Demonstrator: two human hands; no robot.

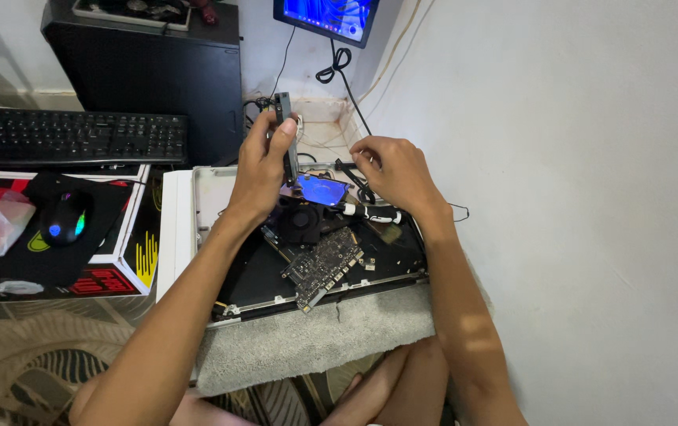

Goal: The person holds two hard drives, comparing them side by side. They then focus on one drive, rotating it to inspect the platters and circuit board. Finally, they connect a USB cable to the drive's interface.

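A person seated on the floor works over an opened all-in-one computer chassis (197, 237) lying flat on a grey towel (315, 339). At nine o'clock from the chassis, a black mouse (65, 218) glowing blue and green sits on a dark pad, with a black keyboard (71, 136) beyond it at eleven o'clock and a black computer tower (158, 63) behind that. The left hand (258, 170) is closed around a narrow dark bracket-like part (284, 118), fingers and thumb pinching it upright above the chassis's far edge. Below the hands lie a round black fan (301, 221) and a loose circuit board (325, 267), tilted, at six o'clock from the fan. The right hand (394, 175), at three o'clock from the left, has its fingers curled down onto black cables (363, 189) near the top edge; whether they actually grip a cable is hard to tell. A lit monitor (327, 17) hangs at twelve o'clock
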